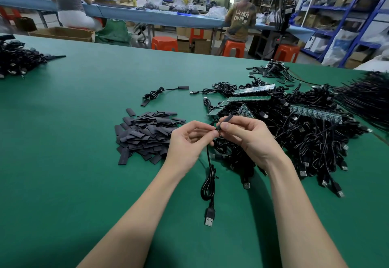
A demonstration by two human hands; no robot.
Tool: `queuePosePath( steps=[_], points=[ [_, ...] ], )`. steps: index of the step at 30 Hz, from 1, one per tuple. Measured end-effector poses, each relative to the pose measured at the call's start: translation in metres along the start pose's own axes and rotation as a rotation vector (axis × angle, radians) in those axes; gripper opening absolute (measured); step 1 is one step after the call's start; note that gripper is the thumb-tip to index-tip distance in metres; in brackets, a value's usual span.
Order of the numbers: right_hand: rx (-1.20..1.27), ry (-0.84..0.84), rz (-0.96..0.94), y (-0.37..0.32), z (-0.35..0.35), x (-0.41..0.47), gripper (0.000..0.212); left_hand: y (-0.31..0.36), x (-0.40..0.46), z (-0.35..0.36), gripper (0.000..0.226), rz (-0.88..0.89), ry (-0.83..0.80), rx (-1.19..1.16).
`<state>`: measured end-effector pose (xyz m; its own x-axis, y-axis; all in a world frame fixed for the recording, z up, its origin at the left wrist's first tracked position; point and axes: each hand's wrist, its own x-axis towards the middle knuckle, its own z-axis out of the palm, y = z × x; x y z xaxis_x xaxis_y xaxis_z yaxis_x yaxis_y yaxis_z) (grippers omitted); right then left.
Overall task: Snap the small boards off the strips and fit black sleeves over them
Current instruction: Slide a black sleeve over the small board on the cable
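While left hand (189, 139) pinches cable (208, 175) w/ fingertips, right hand (246, 135) pinches black sleeve (226, 120) above desk (73, 141).

Green surface (73, 120), landmark: sleeve pile (145, 135), loose flat black sleeves, centre.
- Left hand (189, 139): just right of pile, fingers pinching cable end w/ small board.
- Right hand (248, 135): touching left hand, fingers pinching one black sleeve (226, 120), tilted up-right.
- Cable (209, 185): hangs below hands, coiled, USB plug (209, 217) flat on surface, below-right of pile.
- Cable heap (305, 137): right of pile, w/ green board strips (253, 93) on top.
- Second cable heap (16, 59): far left of pile.
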<state>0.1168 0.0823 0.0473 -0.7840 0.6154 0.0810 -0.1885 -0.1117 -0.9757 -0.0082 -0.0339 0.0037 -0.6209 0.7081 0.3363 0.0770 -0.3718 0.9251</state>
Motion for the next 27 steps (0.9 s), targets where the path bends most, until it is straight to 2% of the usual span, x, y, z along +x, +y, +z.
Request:
queuePosePath(
  steps=[6, 13, 20, 27],
  points=[
    [0.052, 0.045, 0.002, 0.0013, 0.0012, 0.0017, 0.021, 0.0022, -0.0004, -0.0008, 0.019, 0.003, -0.032, -0.005],
    [0.049, 0.042, 0.014, 0.0004, 0.0023, 0.0014, 0.021, 0.0007, -0.0013, 0.0001, 0.015, -0.020, 0.021, -0.010],
    [0.026, 0.025, 0.017, 0.0006, 0.0001, 0.0010, 0.021, -0.0016, -0.0029, 0.0006, 0.008, 0.048, 0.031, 0.032],
    [0.048, 0.013, 0.030, 0.0016, -0.0016, 0.0011, 0.018, -0.0024, -0.0036, 0.0025, 0.014, 0.093, 0.030, 0.056]
  ],
)
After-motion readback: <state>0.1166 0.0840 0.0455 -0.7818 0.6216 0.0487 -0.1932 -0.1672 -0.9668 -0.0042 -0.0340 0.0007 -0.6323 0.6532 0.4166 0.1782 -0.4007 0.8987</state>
